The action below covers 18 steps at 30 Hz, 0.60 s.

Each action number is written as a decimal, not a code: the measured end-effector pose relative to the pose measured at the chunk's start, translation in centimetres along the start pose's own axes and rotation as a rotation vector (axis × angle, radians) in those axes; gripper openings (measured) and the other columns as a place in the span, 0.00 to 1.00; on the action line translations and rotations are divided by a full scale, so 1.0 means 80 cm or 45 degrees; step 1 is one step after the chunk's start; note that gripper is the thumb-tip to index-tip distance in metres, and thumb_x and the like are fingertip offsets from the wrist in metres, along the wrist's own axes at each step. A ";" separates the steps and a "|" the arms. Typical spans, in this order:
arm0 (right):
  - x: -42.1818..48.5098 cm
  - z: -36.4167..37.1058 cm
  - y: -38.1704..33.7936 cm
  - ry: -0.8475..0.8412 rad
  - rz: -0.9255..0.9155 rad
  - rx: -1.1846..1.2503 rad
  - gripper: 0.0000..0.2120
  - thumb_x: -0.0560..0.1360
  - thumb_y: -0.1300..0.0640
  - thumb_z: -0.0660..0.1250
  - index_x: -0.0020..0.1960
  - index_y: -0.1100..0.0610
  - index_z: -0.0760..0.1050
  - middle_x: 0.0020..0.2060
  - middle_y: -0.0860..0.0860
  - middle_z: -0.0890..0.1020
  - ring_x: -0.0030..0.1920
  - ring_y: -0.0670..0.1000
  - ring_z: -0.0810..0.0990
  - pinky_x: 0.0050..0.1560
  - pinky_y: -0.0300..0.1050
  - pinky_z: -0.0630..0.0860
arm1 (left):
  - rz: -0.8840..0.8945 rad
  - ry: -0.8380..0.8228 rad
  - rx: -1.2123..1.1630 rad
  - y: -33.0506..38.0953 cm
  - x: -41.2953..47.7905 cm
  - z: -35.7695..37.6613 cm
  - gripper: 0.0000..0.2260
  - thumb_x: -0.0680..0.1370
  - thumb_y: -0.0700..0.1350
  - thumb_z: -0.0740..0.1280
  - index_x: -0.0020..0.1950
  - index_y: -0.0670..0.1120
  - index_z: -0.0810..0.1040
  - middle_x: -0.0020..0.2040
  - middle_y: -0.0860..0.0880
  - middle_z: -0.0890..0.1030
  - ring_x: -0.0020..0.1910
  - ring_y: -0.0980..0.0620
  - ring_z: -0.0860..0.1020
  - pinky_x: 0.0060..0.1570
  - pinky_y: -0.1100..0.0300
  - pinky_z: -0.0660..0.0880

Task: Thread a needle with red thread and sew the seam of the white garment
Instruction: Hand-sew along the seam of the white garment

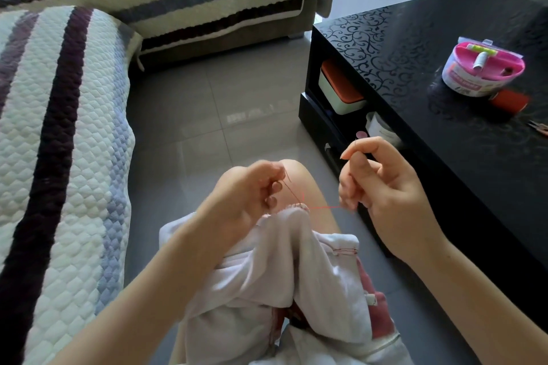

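Note:
A white garment [284, 270] lies bunched over my lap and knee, with a line of red stitches along its upper edge. My left hand [246, 195] pinches red thread [292, 191] just above that seam, fingers curled. To the right of the seam, my right hand [376, 184] is raised, thumb and forefinger pinching what looks like a thin needle. A taut strand of the red thread runs from the seam to its lower fingers. The needle itself is too thin to make out clearly.
A black patterned coffee table [444, 47] stands at right, bearing a pink sewing kit [483, 68], a red thread spool [508, 101] and small scissors [538, 127]. A quilted striped sofa [59, 127] lies at left. Grey tiled floor [216, 115] is between them.

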State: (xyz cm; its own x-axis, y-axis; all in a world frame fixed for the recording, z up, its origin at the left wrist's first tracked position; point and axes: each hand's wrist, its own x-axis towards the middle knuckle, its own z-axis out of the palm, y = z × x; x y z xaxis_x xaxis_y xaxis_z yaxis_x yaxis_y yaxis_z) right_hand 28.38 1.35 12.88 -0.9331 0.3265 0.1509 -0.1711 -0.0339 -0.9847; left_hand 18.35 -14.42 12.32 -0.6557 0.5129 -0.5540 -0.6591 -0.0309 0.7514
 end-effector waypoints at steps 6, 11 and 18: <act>0.008 -0.011 0.015 -0.009 0.070 -0.235 0.08 0.81 0.62 0.59 0.46 0.56 0.75 0.29 0.49 0.67 0.30 0.45 0.65 0.33 0.35 0.66 | 0.244 -0.252 0.401 0.048 -0.011 0.004 0.02 0.61 0.44 0.72 0.30 0.50 0.80 0.32 0.52 0.76 0.31 0.56 0.71 0.36 0.63 0.65; 0.014 0.008 0.034 -0.163 0.116 -0.434 0.05 0.75 0.56 0.57 0.44 0.54 0.72 0.30 0.45 0.69 0.32 0.45 0.66 0.34 0.42 0.65 | 0.421 -0.353 0.803 0.060 -0.022 0.017 0.03 0.70 0.43 0.74 0.37 0.49 0.82 0.34 0.53 0.78 0.35 0.58 0.73 0.38 0.67 0.69; 0.011 0.024 0.025 -0.338 0.088 -0.089 0.02 0.75 0.59 0.60 0.48 0.56 0.68 0.33 0.50 0.68 0.34 0.47 0.66 0.36 0.39 0.66 | 0.419 -0.367 0.875 0.070 -0.018 0.022 0.02 0.72 0.42 0.73 0.39 0.46 0.82 0.34 0.53 0.79 0.35 0.59 0.74 0.36 0.71 0.70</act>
State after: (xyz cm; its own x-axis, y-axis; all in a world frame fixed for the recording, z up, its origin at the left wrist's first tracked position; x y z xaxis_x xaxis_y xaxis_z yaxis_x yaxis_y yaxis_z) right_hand 26.62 -0.28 11.22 -0.9936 0.0663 0.0919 -0.0907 0.0209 -0.9957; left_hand 16.26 -13.83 17.97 -0.5939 0.7730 -0.2233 -0.0145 0.2672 0.9635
